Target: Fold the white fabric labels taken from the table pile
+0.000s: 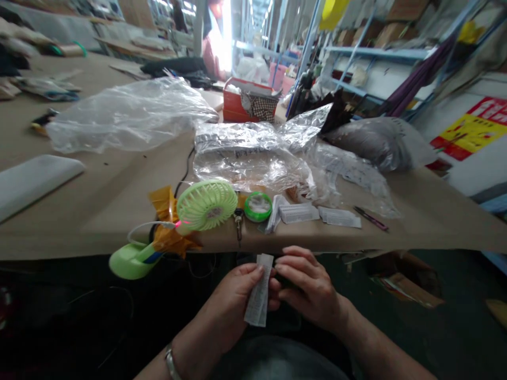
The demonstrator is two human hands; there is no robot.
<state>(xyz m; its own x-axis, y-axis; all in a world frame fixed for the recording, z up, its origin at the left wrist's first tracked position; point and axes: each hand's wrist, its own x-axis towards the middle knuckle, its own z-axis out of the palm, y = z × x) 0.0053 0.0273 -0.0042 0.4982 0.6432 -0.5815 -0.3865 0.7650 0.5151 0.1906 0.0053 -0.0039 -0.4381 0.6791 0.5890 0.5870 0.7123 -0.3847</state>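
Strips [258, 295] of paper pinched in left hand [233, 295], before the worktop [420, 216] edge. Right hand [311, 282] just beside, fingers bent; cannot tell whether it grips anything. Along front edge, left to right: green fan [207, 206] with orange tape [170, 240] at its stem, green tub [257, 206], paper stacks [299, 212], slim tool [371, 218]. Behind, clear bags [249, 158] lie between this row and red box [233, 105]. Beyond, right: shelves [396, 51].
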